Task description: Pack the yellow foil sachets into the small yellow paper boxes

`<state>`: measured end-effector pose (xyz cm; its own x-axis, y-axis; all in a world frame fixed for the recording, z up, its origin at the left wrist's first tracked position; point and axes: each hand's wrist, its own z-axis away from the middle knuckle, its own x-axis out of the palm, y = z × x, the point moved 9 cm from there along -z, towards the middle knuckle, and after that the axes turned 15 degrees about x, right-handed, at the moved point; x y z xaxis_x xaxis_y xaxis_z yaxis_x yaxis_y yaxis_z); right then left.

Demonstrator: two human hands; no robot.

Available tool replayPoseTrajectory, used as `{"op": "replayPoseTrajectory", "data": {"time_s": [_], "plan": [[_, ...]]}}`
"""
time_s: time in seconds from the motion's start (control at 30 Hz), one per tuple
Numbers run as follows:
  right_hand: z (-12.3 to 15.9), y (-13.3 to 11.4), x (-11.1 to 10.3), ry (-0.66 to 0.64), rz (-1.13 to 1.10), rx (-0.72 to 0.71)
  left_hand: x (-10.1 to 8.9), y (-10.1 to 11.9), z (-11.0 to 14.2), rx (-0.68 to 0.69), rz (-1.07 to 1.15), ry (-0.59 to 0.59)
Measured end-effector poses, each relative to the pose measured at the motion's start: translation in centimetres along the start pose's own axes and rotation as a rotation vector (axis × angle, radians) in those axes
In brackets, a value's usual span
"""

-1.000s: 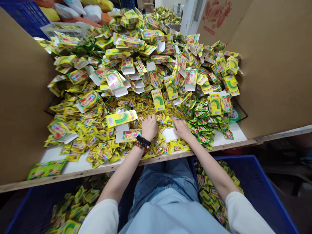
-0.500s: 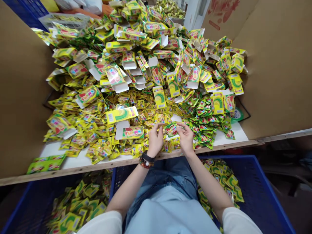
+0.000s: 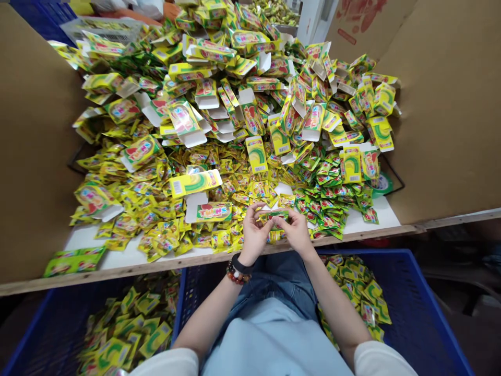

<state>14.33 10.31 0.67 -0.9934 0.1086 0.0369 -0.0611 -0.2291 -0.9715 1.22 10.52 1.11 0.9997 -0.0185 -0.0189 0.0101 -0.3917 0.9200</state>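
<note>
Near the table's front edge, my left hand (image 3: 256, 234) and my right hand (image 3: 296, 232) meet, thumbs close together. Between them they pinch a small green sachet (image 3: 274, 213), partly covered by the fingers. Yellow sachets (image 3: 158, 237) lie spread to the left of my hands, and a heap of green sachets (image 3: 326, 209) to the right. Just left of my left hand lies a small box (image 3: 213, 211) with its white flap open, and behind it another yellow box (image 3: 195, 183).
A tall pile of printed boxes (image 3: 219, 52) rises at the back between cardboard walls (image 3: 442, 115). Below the wooden table edge (image 3: 136, 267), blue crates (image 3: 422, 292) hold filled packs (image 3: 133, 334). Green packs (image 3: 74, 261) lie at the left corner, a round green lid-like item (image 3: 381, 184) at the right.
My hands have come closer together around the green sachet, which is now more covered and seen more edge-on. The left fingers have moved right, curling over it.
</note>
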Motion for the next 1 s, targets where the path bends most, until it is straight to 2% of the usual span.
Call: {"op": "replayPoseTrajectory", "data": {"time_s": [0.1, 0.17, 0.23, 0.33, 0.4, 0.43, 0.53, 0.6, 0.63, 0.67, 0.73, 0.8, 0.9, 1.0], "plan": [[0.5, 0.2, -2.6, 0.19, -0.02, -0.024, -2.7, 2.9, -1.3, 0.157, -0.414, -0.052], [0.8, 0.5, -4.8, 0.292, -0.05, -0.021, -6.0, 5.5, -3.2, 0.285, -0.789, -0.017], [0.9, 0.8, -6.5, 0.349, -0.078, -0.016, -9.8, 6.9, -5.5, 0.293, -1.106, 0.02], [1.1, 1.0, -7.9, 0.397, -0.15, -0.017, -13.2, 6.3, -8.8, 0.242, -1.342, -0.117], [1.3, 1.0, -8.0, 0.408, -0.209, -0.021, -13.9, 5.6, -10.0, 0.241, -1.363, -0.201], [1.5, 1.0, -8.0, 0.412, -0.232, -0.024, -14.0, 5.5, -10.3, 0.262, -1.347, -0.206], [2.0, 0.4, -7.8, 0.43, -0.282, -0.034, -13.2, 6.7, -9.3, 0.38, -1.233, -0.043], [2.6, -0.4, -7.6, 0.433, -0.321, -0.049, -11.6, 7.3, -7.5, 0.44, -1.108, 0.046], [2.9, -1.0, -7.5, 0.434, -0.34, -0.064, -10.3, 7.1, -6.5, 0.453, -1.043, 0.034], [3.3, -1.6, -7.4, 0.436, -0.353, -0.083, -8.5, 6.7, -5.4, 0.455, -0.98, -0.031], [4.1, -3.1, -7.0, 0.442, -0.357, -0.14, -4.3, 5.5, -3.2, 0.462, -0.889, -0.228], [4.8, -4.7, -6.3, 0.417, -0.306, -0.225, -1.0, 4.4, -1.0, 0.45, -0.837, -0.361], [5.1, -6.3, -4.9, 0.333, -0.106, -0.308, 1.1, 3.3, 0.9, 0.385, -0.817, -0.351], [4.7, -6.4, -3.7, 0.229, 0.199, -0.26, 1.5, 2.9, 1.9, 0.344, -0.844, -0.293]]}}
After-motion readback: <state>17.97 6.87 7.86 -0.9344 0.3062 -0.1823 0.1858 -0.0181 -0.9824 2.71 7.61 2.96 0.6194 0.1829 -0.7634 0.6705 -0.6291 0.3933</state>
